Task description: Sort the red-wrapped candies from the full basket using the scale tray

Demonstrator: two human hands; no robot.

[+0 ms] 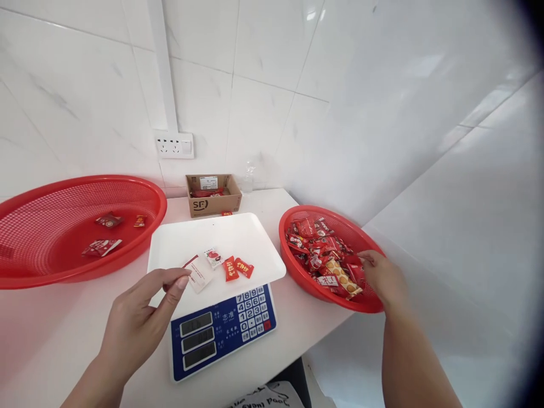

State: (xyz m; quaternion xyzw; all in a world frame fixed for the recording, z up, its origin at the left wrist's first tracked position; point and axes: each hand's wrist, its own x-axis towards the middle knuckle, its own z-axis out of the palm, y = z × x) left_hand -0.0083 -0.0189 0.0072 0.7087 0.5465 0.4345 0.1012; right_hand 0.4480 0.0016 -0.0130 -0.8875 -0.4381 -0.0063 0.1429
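Observation:
My left hand (pixel 142 314) pinches a white and red snack packet (pixel 196 273) over the white tray (pixel 238 235) of a blue-fronted scale (pixel 223 331). Three more small packets lie on the tray: a white one (pixel 213 257) and two red ones (pixel 237 267). My right hand (pixel 382 276) reaches into the small red basket (pixel 297 266) at the right, which is full of red snack packets (pixel 323 252). Its fingers are curled among the packets; what they hold is hidden.
A large red mesh basket (pixel 63 266) at the left holds three packets (pixel 102 246). A small cardboard box (pixel 213 195) stands by the tiled wall under a white socket (pixel 174 145). A clear bottle (pixel 249 177) stands beside the box. The table edge runs close to my body.

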